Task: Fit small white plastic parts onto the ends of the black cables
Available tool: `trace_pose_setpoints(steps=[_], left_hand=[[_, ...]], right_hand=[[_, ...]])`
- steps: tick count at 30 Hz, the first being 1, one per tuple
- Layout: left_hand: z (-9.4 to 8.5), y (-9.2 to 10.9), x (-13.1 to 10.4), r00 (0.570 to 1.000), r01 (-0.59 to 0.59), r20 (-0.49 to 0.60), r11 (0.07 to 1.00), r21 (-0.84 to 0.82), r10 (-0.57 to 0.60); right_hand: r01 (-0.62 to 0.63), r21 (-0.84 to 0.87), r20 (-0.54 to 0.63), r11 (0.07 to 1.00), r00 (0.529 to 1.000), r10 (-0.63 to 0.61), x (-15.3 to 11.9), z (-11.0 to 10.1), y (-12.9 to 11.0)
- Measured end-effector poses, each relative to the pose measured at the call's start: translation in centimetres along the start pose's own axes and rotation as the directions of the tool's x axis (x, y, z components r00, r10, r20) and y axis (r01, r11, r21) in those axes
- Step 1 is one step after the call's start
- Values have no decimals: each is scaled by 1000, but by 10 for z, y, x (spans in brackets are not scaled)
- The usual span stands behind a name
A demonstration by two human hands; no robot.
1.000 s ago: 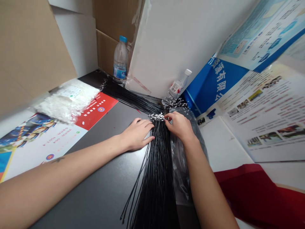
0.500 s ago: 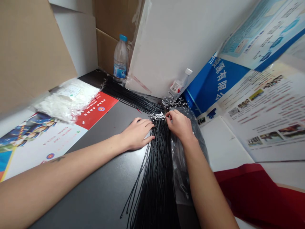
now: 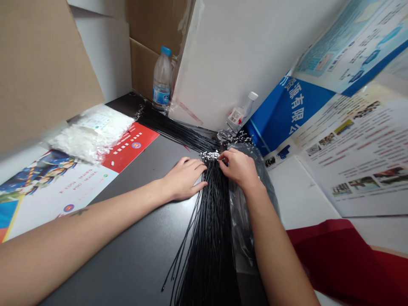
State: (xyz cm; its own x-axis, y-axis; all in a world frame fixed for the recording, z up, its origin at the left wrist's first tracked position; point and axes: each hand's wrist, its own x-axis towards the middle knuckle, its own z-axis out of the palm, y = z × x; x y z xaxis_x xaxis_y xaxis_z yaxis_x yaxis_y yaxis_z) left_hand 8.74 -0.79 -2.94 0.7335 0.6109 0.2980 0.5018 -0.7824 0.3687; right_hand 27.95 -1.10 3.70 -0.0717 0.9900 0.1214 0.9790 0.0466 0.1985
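A thick bundle of thin black cables (image 3: 212, 238) runs down the dark table, its small white connectors (image 3: 208, 155) gathered at the far end. My left hand (image 3: 186, 177) lies flat along the left side of the bundle, with its fingertips touching the cables just below the connectors. At the right edge of the connectors, my right hand (image 3: 237, 167) has thumb and index finger pinched together on a white connector, partly hidden by the fingers. A clear plastic bag (image 3: 242, 225) with dark contents lies under my right forearm.
More black cables (image 3: 181, 129) stretch across the back toward a blue-capped bottle (image 3: 162, 80). A white-capped bottle (image 3: 240, 111) leans in the corner. At left, a bag of white pieces (image 3: 95, 131) rests on a printed sheet (image 3: 86, 187). Upright white boards (image 3: 236, 55) stand behind.
My right hand's fingertips have shifted slightly left, onto the edge of the connectors. My left hand stays in place.
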Motion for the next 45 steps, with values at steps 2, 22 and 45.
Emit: trace_pose_setpoints(steps=[2,22,45], left_hand=[[-1,0,0,1000,3,1,1000,-2,-3],[-1,0,0,1000,5,1,1000,-15,-5],[5,-23,49,977,162,-143,986,42,-155]], right_hand=[[-3,-25,12,1000,1000,4,0,0,-1],[-112,-15,-197,994,975,107,1,5,3],[-88,134,-226,987,967,117,0,13,-1]])
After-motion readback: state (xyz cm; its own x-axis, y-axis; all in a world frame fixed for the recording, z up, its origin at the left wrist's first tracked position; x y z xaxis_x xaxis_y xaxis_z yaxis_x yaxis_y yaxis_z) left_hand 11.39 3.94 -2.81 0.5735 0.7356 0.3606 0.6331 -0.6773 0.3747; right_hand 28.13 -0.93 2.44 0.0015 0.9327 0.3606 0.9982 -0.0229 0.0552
